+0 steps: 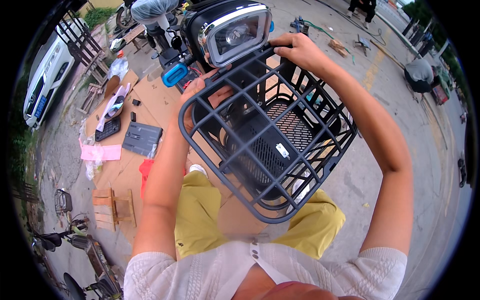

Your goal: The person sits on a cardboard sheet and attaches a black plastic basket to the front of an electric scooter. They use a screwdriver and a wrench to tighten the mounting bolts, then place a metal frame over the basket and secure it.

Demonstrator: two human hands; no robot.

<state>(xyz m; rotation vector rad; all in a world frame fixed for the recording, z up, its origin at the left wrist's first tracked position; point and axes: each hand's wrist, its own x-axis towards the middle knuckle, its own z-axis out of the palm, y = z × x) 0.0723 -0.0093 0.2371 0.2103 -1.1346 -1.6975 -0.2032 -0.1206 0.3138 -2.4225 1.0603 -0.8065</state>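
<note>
A black plastic lattice basket hangs tilted in front of me, its slotted bottom showing through the bars. A small white piece lies against that bottom. My left hand is closed round the basket's upper left corner, partly hidden behind the bars. At the upper right corner, my right hand grips the rim with its thumb on top. Just beyond the rim is the large rectangular headlight of a two-wheeler. A blue-framed part sits beside it, near my left fingers.
Flattened cardboard covers the ground at left, bearing a grey plastic panel. A wooden stool stands nearer me, with parked two-wheelers at lower left. A white car is far left; a crouching person is far right.
</note>
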